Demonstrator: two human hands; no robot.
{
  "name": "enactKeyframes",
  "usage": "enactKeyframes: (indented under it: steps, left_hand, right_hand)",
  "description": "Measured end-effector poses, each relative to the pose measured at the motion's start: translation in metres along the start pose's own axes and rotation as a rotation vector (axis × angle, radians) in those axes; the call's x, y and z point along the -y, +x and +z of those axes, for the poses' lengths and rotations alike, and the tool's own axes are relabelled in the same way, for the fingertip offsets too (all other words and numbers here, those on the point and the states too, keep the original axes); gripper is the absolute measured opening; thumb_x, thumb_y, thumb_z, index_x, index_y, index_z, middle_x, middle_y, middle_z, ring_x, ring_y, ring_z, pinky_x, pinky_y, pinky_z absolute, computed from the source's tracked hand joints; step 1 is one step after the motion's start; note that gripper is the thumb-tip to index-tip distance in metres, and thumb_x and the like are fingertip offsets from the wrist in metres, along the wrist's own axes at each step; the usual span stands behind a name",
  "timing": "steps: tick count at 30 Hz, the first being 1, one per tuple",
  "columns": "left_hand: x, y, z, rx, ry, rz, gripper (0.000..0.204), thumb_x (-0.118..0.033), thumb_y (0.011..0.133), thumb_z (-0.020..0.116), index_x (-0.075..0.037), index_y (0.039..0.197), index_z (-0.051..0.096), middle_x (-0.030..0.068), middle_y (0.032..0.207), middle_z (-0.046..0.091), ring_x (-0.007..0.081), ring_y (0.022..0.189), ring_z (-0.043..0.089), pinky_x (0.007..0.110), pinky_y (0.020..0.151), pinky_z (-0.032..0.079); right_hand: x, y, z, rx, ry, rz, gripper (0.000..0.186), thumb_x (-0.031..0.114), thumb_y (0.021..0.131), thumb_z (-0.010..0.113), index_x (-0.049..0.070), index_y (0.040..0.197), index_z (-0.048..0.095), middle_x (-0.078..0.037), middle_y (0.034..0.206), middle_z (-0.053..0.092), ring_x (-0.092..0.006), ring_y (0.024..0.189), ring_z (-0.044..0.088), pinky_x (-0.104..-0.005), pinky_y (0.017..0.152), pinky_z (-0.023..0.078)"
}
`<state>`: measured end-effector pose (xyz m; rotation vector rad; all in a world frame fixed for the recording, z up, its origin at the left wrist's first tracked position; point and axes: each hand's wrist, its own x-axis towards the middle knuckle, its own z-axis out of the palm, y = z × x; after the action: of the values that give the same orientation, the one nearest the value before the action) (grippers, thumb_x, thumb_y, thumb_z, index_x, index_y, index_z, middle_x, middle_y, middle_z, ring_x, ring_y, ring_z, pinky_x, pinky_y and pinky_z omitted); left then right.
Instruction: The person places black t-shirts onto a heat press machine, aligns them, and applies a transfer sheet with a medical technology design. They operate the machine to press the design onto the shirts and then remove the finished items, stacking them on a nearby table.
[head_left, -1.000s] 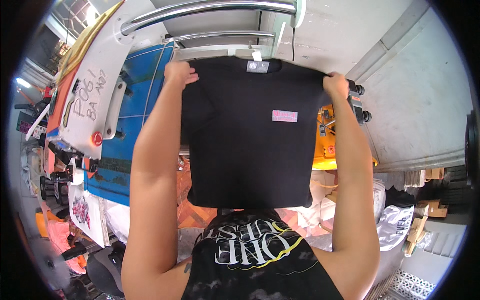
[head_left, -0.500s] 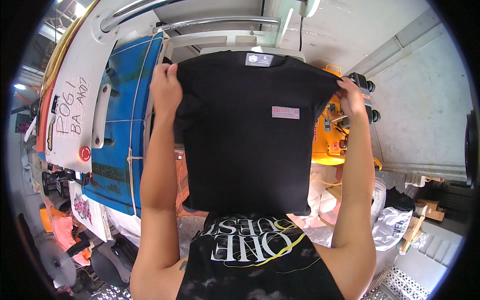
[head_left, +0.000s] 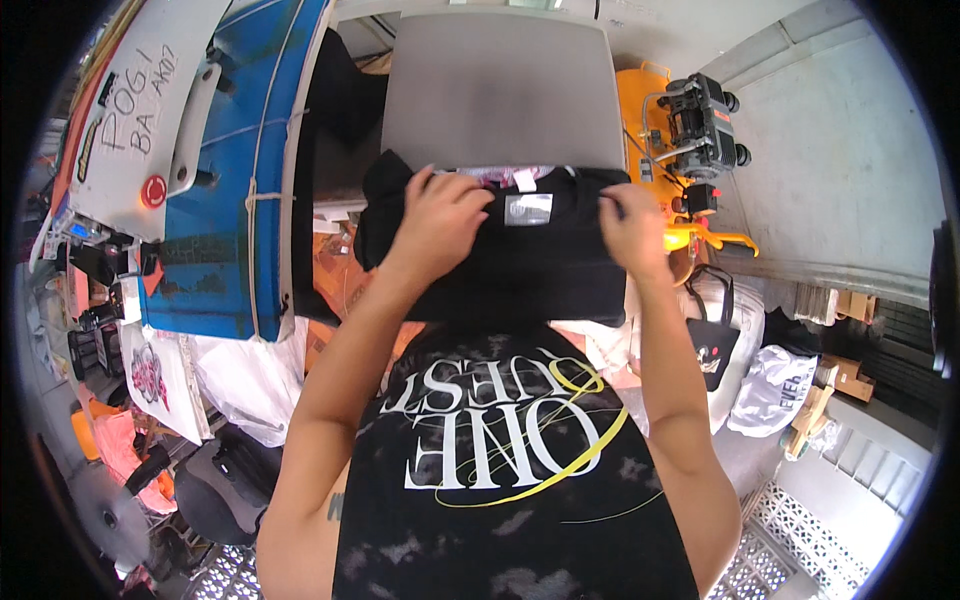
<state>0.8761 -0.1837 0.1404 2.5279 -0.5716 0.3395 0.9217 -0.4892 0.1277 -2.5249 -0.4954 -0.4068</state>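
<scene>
A black T-shirt [head_left: 480, 270] lies across the near end of a grey flat platen [head_left: 500, 90], with its collar, white tag and grey inner label toward the platen. My left hand [head_left: 445, 215] is closed on the shirt's upper edge, left of the label. My right hand [head_left: 635, 230] is closed on the shirt near its right shoulder; its fingertips curl over the fabric. A multicoloured patch shows behind the collar, too small to make out. The shirt's front print is hidden.
At the left stand a blue press cover [head_left: 215, 230] tied with cord and a white panel [head_left: 130, 170] with a red button. At the right are a yellow compressor [head_left: 645, 110], a grey-white wall [head_left: 840, 170], bags [head_left: 760, 390] and cardboard [head_left: 850, 380]. Fabrics [head_left: 150, 380] lie lower left.
Both hands have come down and inward with the shirt, which was held up spread out and now lies bunched on the platen. The platen has come into sight behind it.
</scene>
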Motion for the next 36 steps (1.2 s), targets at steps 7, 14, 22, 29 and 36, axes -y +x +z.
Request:
enactKeyframes:
  steps: [7,14,22,29,36]
  left_hand:
    - [-0.005,-0.035,0.043,0.116,-0.086,0.080,0.021,-0.020,0.080,0.076,-0.003,0.075,0.064,0.0152,0.135,0.055,0.0365,0.138,0.040,0.061,0.117,0.020]
    - [0.009,-0.041,0.048,0.102,-0.210,0.078,0.027,-0.018,0.078,0.078,-0.004,0.096,0.063,0.0160,0.137,0.055,0.0367,0.140,0.037,0.060,0.119,0.017]
    - [0.014,-0.044,0.059,0.033,-0.237,0.094,0.039,-0.017,0.078,0.078,-0.006,0.108,0.057,0.0155,0.138,0.054,0.0360,0.140,0.038,0.059,0.119,0.017]
    - [0.015,-0.045,0.059,0.040,-0.255,0.081,0.035,-0.020,0.078,0.078,-0.006,0.103,0.059,0.0139,0.136,0.054,0.0347,0.140,0.038,0.057,0.120,0.017]
    - [0.017,-0.044,0.050,-0.075,-0.214,0.069,0.031,-0.013,0.076,0.077,-0.007,0.103,0.061,0.0133,0.134,0.055,0.0341,0.133,0.045,0.055,0.114,0.029]
  right_hand:
    - [0.075,-0.019,0.056,0.139,0.038,-0.351,0.014,0.009,0.078,0.071,0.006,0.091,0.066,-0.010,0.089,0.066,-0.0287,0.088,0.062,-0.0397,0.080,0.050]
    - [0.077,-0.002,0.059,0.320,-0.113,-0.534,0.028,0.009,0.074,0.069,0.007,0.102,0.064,-0.007,0.092,0.067,-0.0260,0.088,0.064,-0.0378,0.079,0.049]
    - [0.078,0.004,0.059,0.335,-0.146,-0.658,0.035,0.008,0.072,0.069,0.007,0.107,0.063,-0.006,0.090,0.067,-0.0254,0.088,0.065,-0.0385,0.080,0.050]
    - [0.081,-0.001,0.058,0.237,0.114,-0.331,0.031,0.003,0.080,0.068,0.003,0.110,0.066,-0.010,0.085,0.067,-0.0267,0.081,0.067,-0.0380,0.075,0.053]
    - [-0.025,0.033,0.034,-0.307,0.602,0.630,0.021,0.007,0.088,0.064,0.000,0.108,0.067,-0.007,0.084,0.067,-0.0150,0.072,0.065,-0.0309,0.064,0.052]
